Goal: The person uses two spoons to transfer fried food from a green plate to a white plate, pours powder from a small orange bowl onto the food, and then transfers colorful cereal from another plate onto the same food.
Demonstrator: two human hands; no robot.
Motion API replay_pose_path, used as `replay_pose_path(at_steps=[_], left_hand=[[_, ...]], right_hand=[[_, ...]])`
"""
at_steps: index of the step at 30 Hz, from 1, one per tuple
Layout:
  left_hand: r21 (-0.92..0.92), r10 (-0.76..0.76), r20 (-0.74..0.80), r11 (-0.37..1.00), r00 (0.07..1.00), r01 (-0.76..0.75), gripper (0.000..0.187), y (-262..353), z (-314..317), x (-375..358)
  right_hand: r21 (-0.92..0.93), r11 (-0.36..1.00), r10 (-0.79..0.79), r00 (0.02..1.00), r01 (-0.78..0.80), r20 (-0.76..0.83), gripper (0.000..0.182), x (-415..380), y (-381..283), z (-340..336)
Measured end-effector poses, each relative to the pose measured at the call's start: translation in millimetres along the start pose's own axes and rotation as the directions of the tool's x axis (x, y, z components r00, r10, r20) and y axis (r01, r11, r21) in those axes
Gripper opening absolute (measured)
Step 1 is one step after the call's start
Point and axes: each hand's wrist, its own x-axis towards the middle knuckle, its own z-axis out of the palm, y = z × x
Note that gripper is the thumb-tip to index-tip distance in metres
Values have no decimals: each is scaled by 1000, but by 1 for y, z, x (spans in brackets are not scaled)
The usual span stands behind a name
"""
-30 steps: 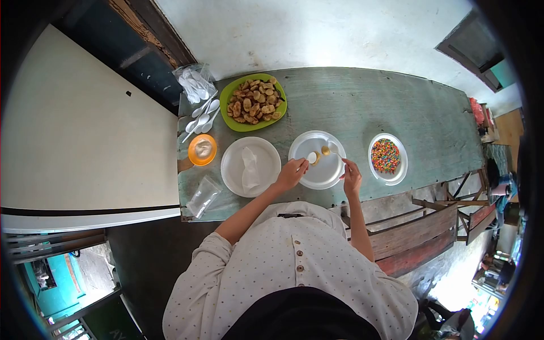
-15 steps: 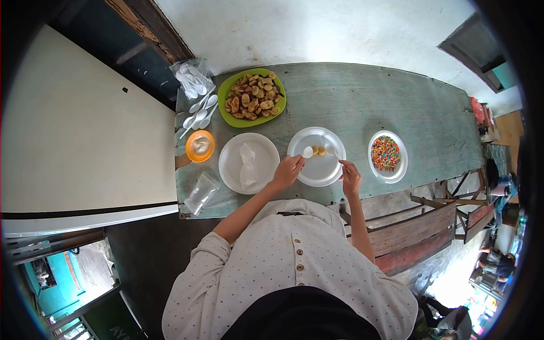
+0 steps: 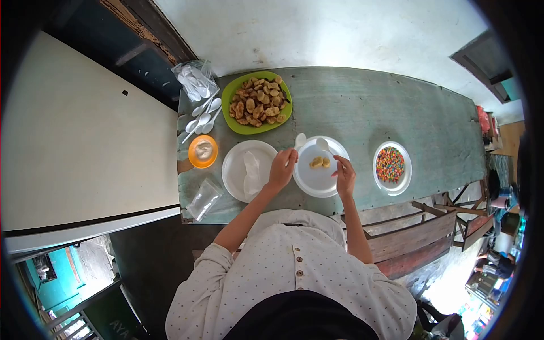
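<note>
A white plate (image 3: 315,184) holds a few small yellowish pieces (image 3: 320,162) near its middle. To its left, my left hand (image 3: 283,165) is closed on a white plastic spoon (image 3: 300,140), its bowl tilted up past the plate's upper left edge. My right hand (image 3: 344,173) pinches a second white spoon (image 3: 322,144) at the plate's right side, with that bowl over the upper part of the plate. Beside my left hand lies another white plate (image 3: 233,170) with a crumpled whitish plastic piece (image 3: 251,173) on it.
A green plate (image 3: 231,123) of browned pieces stands at the back left. Nearby are an orange bowl (image 3: 192,154), loose spoons (image 3: 204,119), a bag of spoons (image 3: 196,82) and a clear packet (image 3: 204,199). On the right is a white bowl (image 3: 406,177) of colourful bits.
Both spoons have lifted away from the yellowish pieces, their bowls now higher up. My left hand has shifted left. The view has moved slightly, so the table sits lower.
</note>
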Motion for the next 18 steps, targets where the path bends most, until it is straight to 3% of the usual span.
replay_pose_path(at_steps=[5, 10, 13, 17, 18], left_hand=[[6, -63, -169, 998, 984, 65, 31, -21, -31, 34], [67, -99, -199, 991, 975, 114, 33, -36, -46, 47], [115, -110, -182, 984, 977, 133, 29, -44, -47, 49], [64, -119, -186, 989, 975, 133, 33, -52, -42, 49], [40, -129, -180, 990, 975, 138, 33, -53, -42, 50]], right_hand=[[125, 988, 77, 991, -90, 106, 20, 49, -13, 53], [-144, 989, -8, 978, 39, 208, 23, 83, -34, 86], [-297, 943, -99, 979, 150, 180, 23, 89, -30, 98], [-213, 969, -85, 979, 125, 187, 25, 91, -23, 106], [-127, 991, -22, 980, 48, 200, 25, 90, -28, 107]])
